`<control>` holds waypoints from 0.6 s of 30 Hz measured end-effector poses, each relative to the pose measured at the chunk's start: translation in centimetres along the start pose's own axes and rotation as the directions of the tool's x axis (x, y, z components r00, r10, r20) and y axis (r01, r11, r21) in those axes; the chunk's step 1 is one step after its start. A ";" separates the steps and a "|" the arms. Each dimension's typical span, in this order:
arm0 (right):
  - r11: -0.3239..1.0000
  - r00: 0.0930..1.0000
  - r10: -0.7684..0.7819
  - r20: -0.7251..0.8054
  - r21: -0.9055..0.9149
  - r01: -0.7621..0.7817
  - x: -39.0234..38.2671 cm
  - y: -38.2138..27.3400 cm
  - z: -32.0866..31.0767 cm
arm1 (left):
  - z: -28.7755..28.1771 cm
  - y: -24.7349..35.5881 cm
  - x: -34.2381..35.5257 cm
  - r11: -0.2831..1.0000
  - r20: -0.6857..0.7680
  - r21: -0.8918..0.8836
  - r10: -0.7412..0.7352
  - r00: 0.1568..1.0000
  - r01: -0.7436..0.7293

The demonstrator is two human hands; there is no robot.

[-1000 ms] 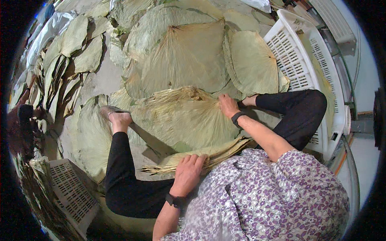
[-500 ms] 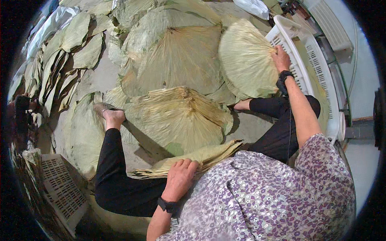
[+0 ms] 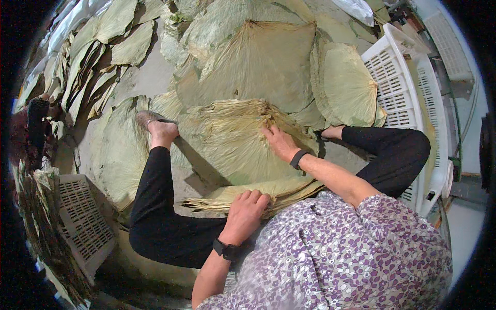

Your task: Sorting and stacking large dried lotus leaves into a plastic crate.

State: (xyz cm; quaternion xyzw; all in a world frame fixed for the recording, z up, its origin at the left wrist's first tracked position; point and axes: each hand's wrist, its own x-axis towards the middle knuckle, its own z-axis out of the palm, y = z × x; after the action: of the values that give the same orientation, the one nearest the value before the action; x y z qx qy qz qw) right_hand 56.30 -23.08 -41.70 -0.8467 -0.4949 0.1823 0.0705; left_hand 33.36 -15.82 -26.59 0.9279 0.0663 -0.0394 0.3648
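A folded sheaf of dried lotus leaves [image 3: 217,201], pale green with layered edges, lies across my lap. My left hand [image 3: 247,213] is closed over it, fingers bent round its near side. Between my feet is a pile of large fan-shaped dried lotus leaves [image 3: 227,139], veins spreading from a brownish centre at its far edge. My right hand [image 3: 282,144] reaches onto that pile, fingers stretched out and touching the top leaf near this centre. Another dried lotus leaf [image 3: 345,82] lies at the right, beyond my right foot, with no hand on it.
A white slotted plastic basket [image 3: 390,90] stands at the right, beside my right leg. More dried leaves [image 3: 258,62] cover the floor ahead. At the lower left is another slotted basket [image 3: 85,219]. Loose leaves [image 3: 132,46] lie at the far left, near someone in dark clothing [image 3: 31,129].
My right hand has let go of the leaf by the basket and moved left and nearer, onto the pile between my feet. My left hand stays on the folded sheaf. The whole view has shifted slightly.
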 end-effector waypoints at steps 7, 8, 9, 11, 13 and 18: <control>0.884 0.996 -0.017 -0.089 0.464 0.056 -0.4 1.3 -0.6 | -0.2 0.5 -0.1 0.999 -0.016 0.044 0.013 1.000 -0.012; 0.898 0.987 0.003 -0.163 0.434 0.068 0.4 2.0 -2.0 | -0.6 0.8 -0.3 0.998 -0.008 0.060 0.007 1.000 -0.007; 0.914 0.971 0.028 -0.238 0.398 0.071 1.0 3.0 -3.7 | -0.7 1.0 -0.4 0.997 0.000 0.073 0.011 1.000 -0.011; 0.886 0.948 0.187 -0.258 0.461 -0.050 2.1 5.1 -7.8 | -0.7 1.0 -0.9 0.998 0.004 0.062 0.017 1.000 -0.017; 0.900 0.962 0.058 -0.267 0.431 0.065 2.5 8.3 -11.8 | -0.7 1.2 -1.1 0.998 -0.004 0.060 0.013 1.000 -0.012; 0.938 0.810 0.254 -0.529 0.337 -0.073 0.8 20.6 -23.6 | -0.6 1.4 -1.0 0.997 -0.002 0.069 0.026 1.000 -0.026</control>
State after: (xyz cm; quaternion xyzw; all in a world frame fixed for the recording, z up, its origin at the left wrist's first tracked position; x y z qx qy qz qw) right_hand 82.30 -31.26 -26.30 -0.8813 -0.3424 0.0023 0.3256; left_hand 32.61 -16.52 -25.06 0.9407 0.0533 -0.0355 0.3332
